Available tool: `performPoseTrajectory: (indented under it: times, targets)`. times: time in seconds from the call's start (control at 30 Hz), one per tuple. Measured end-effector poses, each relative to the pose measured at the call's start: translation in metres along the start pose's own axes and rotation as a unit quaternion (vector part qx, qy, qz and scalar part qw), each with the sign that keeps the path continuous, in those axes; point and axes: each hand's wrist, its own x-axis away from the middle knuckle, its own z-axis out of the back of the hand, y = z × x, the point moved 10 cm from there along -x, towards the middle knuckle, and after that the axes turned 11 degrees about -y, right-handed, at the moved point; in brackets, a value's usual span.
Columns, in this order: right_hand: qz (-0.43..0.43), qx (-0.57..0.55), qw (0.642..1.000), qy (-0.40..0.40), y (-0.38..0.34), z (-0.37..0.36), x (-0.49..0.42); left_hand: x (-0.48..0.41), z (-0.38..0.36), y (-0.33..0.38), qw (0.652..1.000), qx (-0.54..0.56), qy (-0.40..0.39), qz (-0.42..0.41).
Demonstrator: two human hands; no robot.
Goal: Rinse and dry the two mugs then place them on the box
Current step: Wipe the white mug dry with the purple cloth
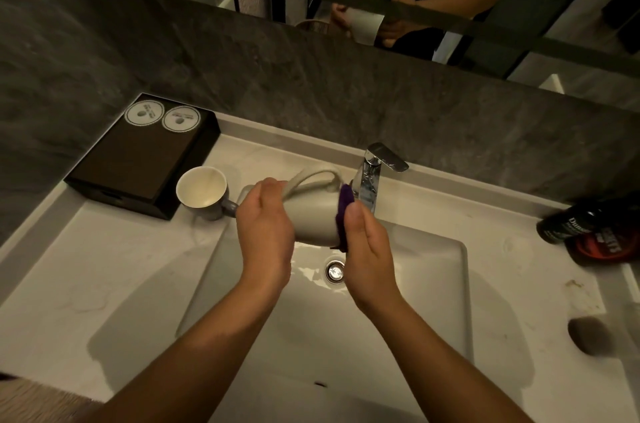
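Observation:
I hold a grey mug (313, 218) on its side above the sink basin (433, 284), its handle pointing up and away. My left hand (265, 232) grips the mug's left end. My right hand (367, 249) presses a purple cloth (344, 211) against the mug's right end, just in front of the tap. A second mug (202, 192) stands upright on the counter, mouth up, handle toward the held mug, right next to the dark box (138, 159). The box lies at the back left with two round white coasters (162, 116) on its far end.
A chrome tap (372, 177) stands behind the basin, close to my right hand. The drain (335, 271) sits below the mug with some water around it. Two dark bottles (588, 232) lie at the right edge. A grey rounded object (590, 336) rests on the right counter.

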Motion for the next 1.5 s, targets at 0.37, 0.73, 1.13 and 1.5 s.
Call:
performPoseTrajectory:
  times: [0.37,0.73,1.13,1.5]
  targets:
    - [0.127,0.179,0.974,-0.055,-0.021,0.000,0.003,0.004,-0.021,-0.036,0.951,0.142,-0.119,0.247]
    - [-0.082,-0.089,0.993,-0.007,0.004,0.006,0.001,0.023,-0.003,0.025,0.979,-0.145,-0.053,-0.135]
    - [-0.121,0.026,0.969,-0.216,0.000,0.013,-0.020,0.035,-0.039,-0.040,0.896,-0.042,-0.396,0.195]
    - [-0.075,0.006,0.993,0.091,-0.016,0.070,-0.007,0.045,-0.022,-0.064,0.914,0.147,-0.236,0.296]
